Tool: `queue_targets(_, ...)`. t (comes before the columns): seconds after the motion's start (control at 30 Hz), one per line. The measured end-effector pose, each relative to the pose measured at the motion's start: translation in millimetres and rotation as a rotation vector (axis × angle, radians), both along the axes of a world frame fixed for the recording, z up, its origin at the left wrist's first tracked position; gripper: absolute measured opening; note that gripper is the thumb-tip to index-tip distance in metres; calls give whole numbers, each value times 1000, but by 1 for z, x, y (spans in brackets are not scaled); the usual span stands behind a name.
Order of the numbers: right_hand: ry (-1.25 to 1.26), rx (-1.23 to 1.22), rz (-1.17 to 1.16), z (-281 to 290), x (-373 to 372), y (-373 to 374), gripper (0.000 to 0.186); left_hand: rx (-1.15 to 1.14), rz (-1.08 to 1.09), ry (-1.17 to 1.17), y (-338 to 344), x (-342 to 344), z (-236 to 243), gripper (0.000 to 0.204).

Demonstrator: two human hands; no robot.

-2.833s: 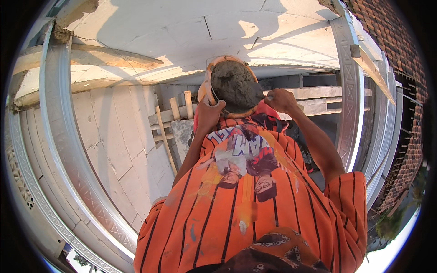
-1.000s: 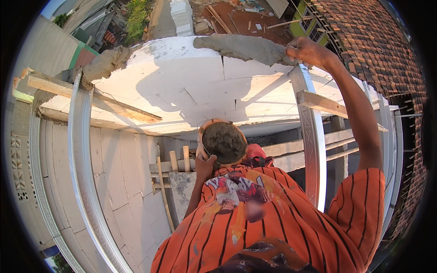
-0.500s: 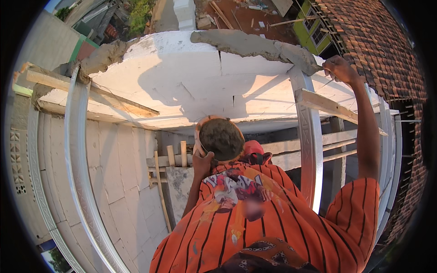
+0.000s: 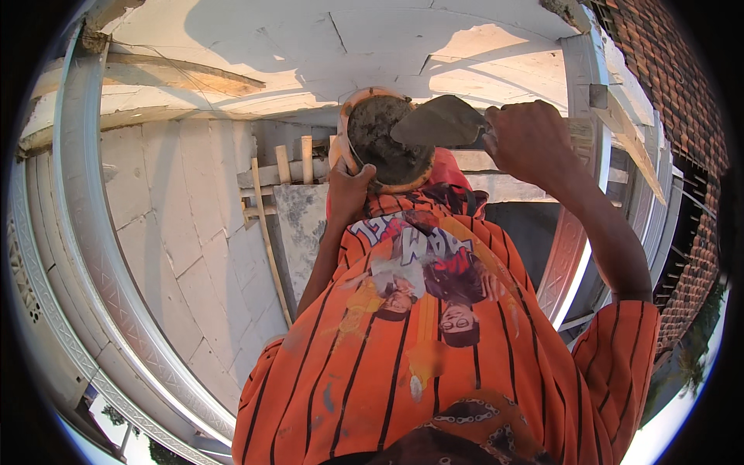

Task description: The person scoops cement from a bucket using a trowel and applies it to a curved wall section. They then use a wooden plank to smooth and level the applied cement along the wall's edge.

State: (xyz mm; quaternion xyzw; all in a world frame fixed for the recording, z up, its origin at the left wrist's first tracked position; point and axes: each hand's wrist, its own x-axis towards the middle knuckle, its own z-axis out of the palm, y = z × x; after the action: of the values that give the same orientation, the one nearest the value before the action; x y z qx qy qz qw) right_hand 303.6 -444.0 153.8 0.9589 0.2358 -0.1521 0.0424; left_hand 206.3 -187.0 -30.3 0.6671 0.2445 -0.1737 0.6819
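My left hand (image 4: 353,186) is closed on the rim of a round orange bowl (image 4: 346,138), held tilted in front of my body. Wet grey mortar (image 4: 372,133) lies inside it. My right hand (image 4: 531,143) grips a pointing trowel (image 4: 443,122), its handle hidden in the fist. The trowel's grey blade reaches over the bowl's right side, with its tip above the mortar; whether it touches cannot be made out. Beyond the bowl stands a white block wall (image 4: 372,46), partly in shadow.
Metal channel posts rise at the left (image 4: 85,178) and right (image 4: 577,232). A wooden plank (image 4: 178,74) juts out at the left, and a pointed board (image 4: 632,143) at the right. Planks and a grey panel (image 4: 301,225) lie below. A tiled roof (image 4: 666,77) borders the far right.
My right hand has come down from the wall top with the trowel, inward to the bowl. The view has tipped downward, so the mortar-covered wall top is mostly out of sight.
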Motion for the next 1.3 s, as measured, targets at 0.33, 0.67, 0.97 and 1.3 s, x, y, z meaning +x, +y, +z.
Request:
queue_targets(0.33, 474, -23, 19, -176, -31, 10, 35, 223, -242, 47, -8, 3, 26, 29)
queue_targets(0.67, 506, 311, -393, -183, -58, -29, 33, 240, -197, 84, -2, -1, 19, 26)
queue_targets(0.97, 359, 695, -402, -133, -51, -45, 23, 100, -186, -24, 3, 3, 4, 31)
queue_targets(1.3, -272, 1046, -299, 123, 22, -67, 13, 192, -165, -99, 1, 9, 12, 26)
